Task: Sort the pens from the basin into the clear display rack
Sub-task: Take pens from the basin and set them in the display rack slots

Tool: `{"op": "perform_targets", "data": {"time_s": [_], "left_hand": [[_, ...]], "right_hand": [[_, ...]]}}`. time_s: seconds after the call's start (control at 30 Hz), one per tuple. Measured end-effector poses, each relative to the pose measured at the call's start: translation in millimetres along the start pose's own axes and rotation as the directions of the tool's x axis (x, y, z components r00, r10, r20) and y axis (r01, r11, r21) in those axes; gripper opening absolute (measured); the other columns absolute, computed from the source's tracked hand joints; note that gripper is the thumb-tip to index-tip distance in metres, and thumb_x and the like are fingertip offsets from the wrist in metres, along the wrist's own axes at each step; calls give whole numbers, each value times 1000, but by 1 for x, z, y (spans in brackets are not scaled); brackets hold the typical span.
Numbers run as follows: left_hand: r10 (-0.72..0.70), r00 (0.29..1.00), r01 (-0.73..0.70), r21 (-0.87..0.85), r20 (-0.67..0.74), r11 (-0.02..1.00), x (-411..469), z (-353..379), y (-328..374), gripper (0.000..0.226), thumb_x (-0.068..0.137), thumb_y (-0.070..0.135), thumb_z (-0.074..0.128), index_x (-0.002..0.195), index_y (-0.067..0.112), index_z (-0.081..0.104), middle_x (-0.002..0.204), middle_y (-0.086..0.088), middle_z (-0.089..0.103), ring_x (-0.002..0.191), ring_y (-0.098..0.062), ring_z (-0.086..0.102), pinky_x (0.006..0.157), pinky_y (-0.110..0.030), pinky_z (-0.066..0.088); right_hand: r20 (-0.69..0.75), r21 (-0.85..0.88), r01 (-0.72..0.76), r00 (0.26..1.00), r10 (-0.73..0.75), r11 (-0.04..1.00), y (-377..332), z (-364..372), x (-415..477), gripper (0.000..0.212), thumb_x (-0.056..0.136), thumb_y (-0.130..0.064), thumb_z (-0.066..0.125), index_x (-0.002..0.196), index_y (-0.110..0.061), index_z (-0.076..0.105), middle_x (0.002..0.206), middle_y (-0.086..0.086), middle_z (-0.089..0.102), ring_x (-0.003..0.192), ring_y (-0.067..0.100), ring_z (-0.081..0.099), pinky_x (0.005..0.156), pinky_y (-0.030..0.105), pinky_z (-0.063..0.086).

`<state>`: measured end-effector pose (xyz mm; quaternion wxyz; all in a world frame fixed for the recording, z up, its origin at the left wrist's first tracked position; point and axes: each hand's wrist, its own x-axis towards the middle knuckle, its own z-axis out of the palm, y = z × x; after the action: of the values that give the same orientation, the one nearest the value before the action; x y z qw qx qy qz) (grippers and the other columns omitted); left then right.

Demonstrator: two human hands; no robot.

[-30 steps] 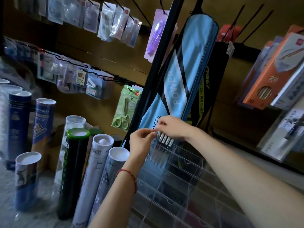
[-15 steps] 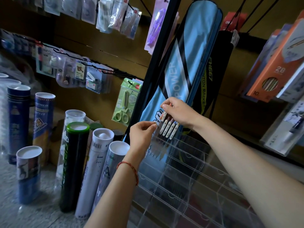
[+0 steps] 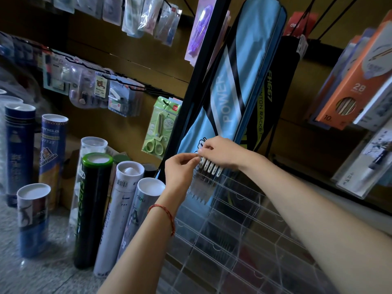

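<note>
A row of several pens (image 3: 209,169) with white caps stands in the top left compartment of the clear display rack (image 3: 229,236), tips pointing down. My right hand (image 3: 222,152) curls over the pens' cap ends and holds them. My left hand (image 3: 180,172), with a red string on its wrist, pinches the leftmost pen at its cap. The rack's lower compartments look bare. The basin is out of view.
A blue racket bag (image 3: 231,81) and a black one (image 3: 269,107) hang right behind the rack beside a black pole (image 3: 191,98). Several shuttlecock tubes (image 3: 125,219) stand on the floor to the left. Green scissors (image 3: 162,126) hang on the wall. Pencil boxes (image 3: 356,85) sit upper right.
My right hand came down over the pen caps after lifting slightly, and my left hand rose to pinch the leftmost pen. The view shifted a little.
</note>
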<state>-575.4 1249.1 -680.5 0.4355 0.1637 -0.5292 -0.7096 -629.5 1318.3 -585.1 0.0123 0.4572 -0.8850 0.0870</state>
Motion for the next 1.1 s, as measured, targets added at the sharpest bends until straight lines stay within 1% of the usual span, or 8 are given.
{"op": "perform_targets", "data": {"time_s": [0.17, 0.27, 0.37, 0.5, 0.73, 0.83, 0.93, 1.1], "left_hand": [[-16, 999, 16, -5, 36, 1000, 0, -2, 3, 5, 82, 5, 66, 83, 9, 68, 75, 4, 65, 68, -2, 59, 58, -2, 46], [-14, 999, 14, 15, 32, 1000, 0, -2, 2, 7, 82, 5, 65, 88, 8, 68, 79, 2, 65, 70, -2, 59, 57, -2, 46], [1, 1000, -2, 39, 17, 999, -1, 1, 2, 8, 83, 5, 64, 90, 9, 67, 85, -2, 65, 71, -2, 58, 57, -1, 46], [14, 1000, -15, 88, 6, 996, -4, 2, 4, 17, 85, 6, 63, 101, 5, 66, 89, -4, 64, 69, 1, 55, 53, 1, 43], [22, 1000, -24, 189, 13, 982, -13, 3, 13, 17, 88, 8, 58, 103, 3, 65, 77, 4, 61, 66, 1, 52, 49, 0, 40], [26, 1000, -27, 212, 9, 977, -14, 3, 15, 16, 88, 8, 58, 102, 6, 65, 80, 4, 62, 67, 3, 52, 54, -2, 43], [35, 999, -32, 225, -11, 974, -17, 4, 14, 16, 88, 8, 58, 102, 8, 65, 89, 0, 63, 68, 4, 53, 68, -13, 47], [45, 998, -37, 202, -38, 979, -12, 8, 13, 15, 87, 4, 59, 99, 1, 66, 77, 2, 61, 65, 2, 52, 52, 0, 41]], "right_hand": [[-157, 337, 31, 987, 23, 941, 21, -15, -32, 54, 94, -39, 48, 144, -26, 30, 134, 5, 48, 122, 20, 48, 104, 36, 38], [-231, 295, -48, 966, 120, 954, 65, -27, -81, 38, 95, -36, 47, 131, -23, 46, 116, -3, 56, 113, 15, 53, 100, 35, 42], [-39, 39, -152, 987, 153, 988, 104, -21, -131, 19, 95, -41, 43, 103, -32, 57, 104, -12, 60, 96, 4, 57, 79, 21, 43], [-29, 47, -180, 983, 181, 983, 121, -9, -154, 25, 97, -32, 45, 84, -20, 63, 86, 1, 68, 60, 0, 56, 56, 18, 40], [-79, -134, -168, 984, 159, 977, 104, -18, -145, 29, 96, -40, 43, 93, -16, 59, 88, -4, 56, 78, 12, 52, 66, 24, 40], [-311, 197, -9, 948, 71, 980, 62, -11, -120, 33, 94, -38, 48, 122, -21, 51, 106, -6, 55, 93, 9, 53, 74, 20, 41], [-294, 422, 100, 955, 32, 901, 27, -2, -71, 49, 93, -36, 52, 138, -21, 37, 129, 7, 51, 114, 15, 51, 88, 23, 41], [-166, 420, 72, 986, -1, 905, 12, 2, -11, 35, 86, -40, 63, 110, -16, 58, 105, 1, 58, 99, 16, 55, 83, 27, 43]]}}
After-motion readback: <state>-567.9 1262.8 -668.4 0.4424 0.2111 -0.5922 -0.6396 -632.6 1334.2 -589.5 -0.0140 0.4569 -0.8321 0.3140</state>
